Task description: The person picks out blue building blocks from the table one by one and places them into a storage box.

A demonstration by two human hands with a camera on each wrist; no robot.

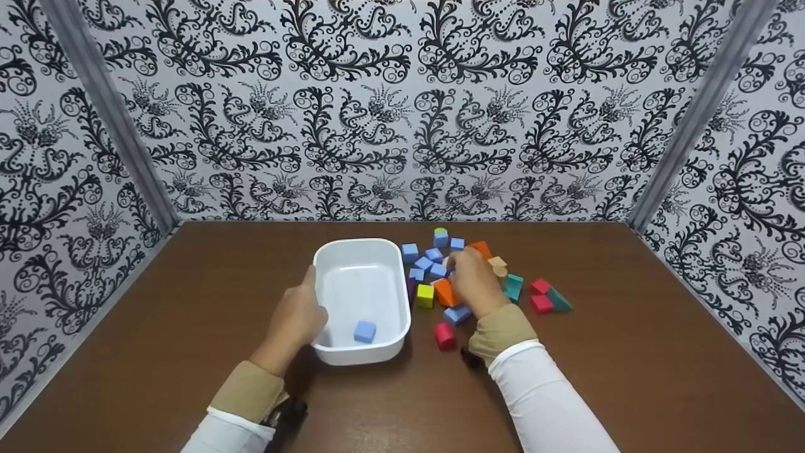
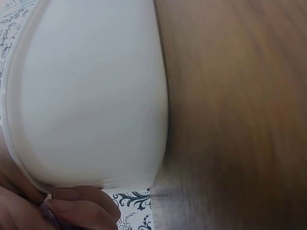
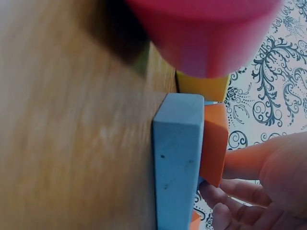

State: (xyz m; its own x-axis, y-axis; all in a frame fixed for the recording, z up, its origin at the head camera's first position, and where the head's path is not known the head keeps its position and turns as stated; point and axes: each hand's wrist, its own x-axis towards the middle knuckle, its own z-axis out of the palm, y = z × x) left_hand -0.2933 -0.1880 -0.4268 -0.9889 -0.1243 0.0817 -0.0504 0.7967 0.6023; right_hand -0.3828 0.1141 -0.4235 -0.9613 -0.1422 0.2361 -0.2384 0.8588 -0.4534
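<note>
My left hand (image 1: 300, 313) grips the left wall of a white plastic tub (image 1: 402, 333), the thumb over its rim. The left wrist view shows curled fingers (image 2: 84, 206) at the tub's edge. One blue block (image 1: 365, 331) lies inside, near the front wall. My right hand (image 1: 475, 280) reaches down among loose coloured blocks right of the tub. An orange block (image 1: 445, 292) is beside its fingers, with a long blue block (image 1: 457, 314) nearer me. In the right wrist view the orange block (image 3: 214, 143) partly hides the fingertips, so whether they pinch anything is unclear.
Several small blue blocks (image 1: 422, 263) lie behind a yellow-green cube (image 1: 425, 296). A red rounded block (image 1: 445, 336) sits in front. Red cubes (image 1: 541, 304) and a green triangular block (image 1: 558, 300) are farther right on the brown table (image 1: 629, 365). Patterned walls (image 1: 402, 126) enclose its back and sides.
</note>
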